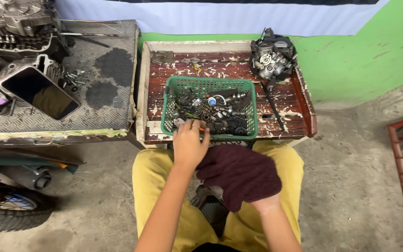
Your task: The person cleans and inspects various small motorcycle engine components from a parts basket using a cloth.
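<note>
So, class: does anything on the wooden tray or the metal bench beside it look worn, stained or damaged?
Yes. The wooden tray has paint flaking off its red slats, and the metal bench carries two dark, oily-looking patches. The green basket looks intact.

green basket (209, 84): upright on wooden tray, full of greasy metal parts | maroon cloth (239, 175): crumpled, over lap

R hand (257, 196) under maroon cloth (239, 175)

A basket (209, 85) of metal parts (215, 114) sat on the near middle of a wooden tray (157, 46), with a carburetor (272, 58) behind it to the right. Left of the tray stood a metal bench (110, 70) bearing an engine (15, 28). A cloth (239, 172) lay over the lap, before the basket.
</note>
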